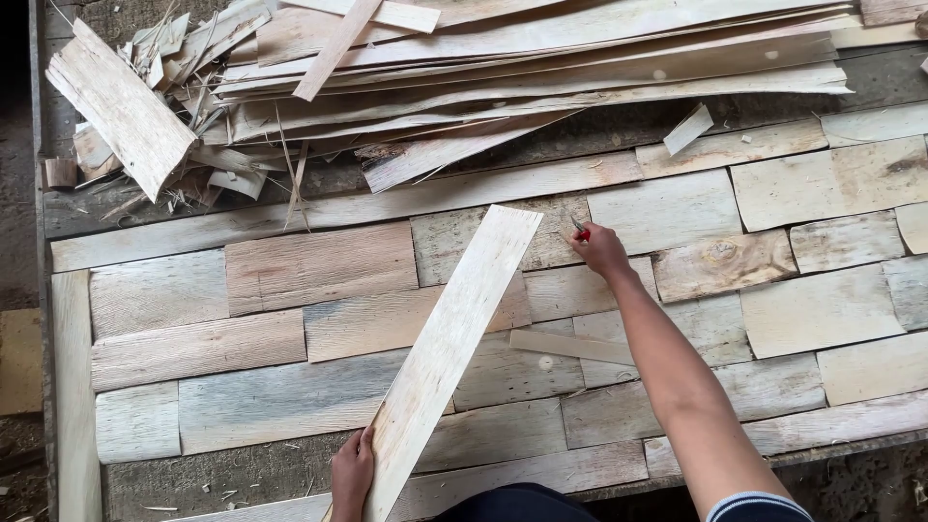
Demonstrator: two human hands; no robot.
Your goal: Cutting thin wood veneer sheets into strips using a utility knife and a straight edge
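Observation:
A long pale veneer strip (454, 338) lies slanted across the laid sheets, running from the near edge up to the middle. My left hand (352, 474) grips its near end at the bottom. My right hand (601, 249) reaches out to the strip's far end and holds a small red-handled cutter (580, 230), its tip beside the strip's top right corner. Under both lies a patchwork of flat veneer pieces (319, 266) covering the work surface.
A heap of long loose veneer strips (541, 58) fills the far side, with torn scraps (126, 111) at the far left. A narrow offcut (570, 345) lies on the patchwork near my right forearm. Dark floor shows at the left edge.

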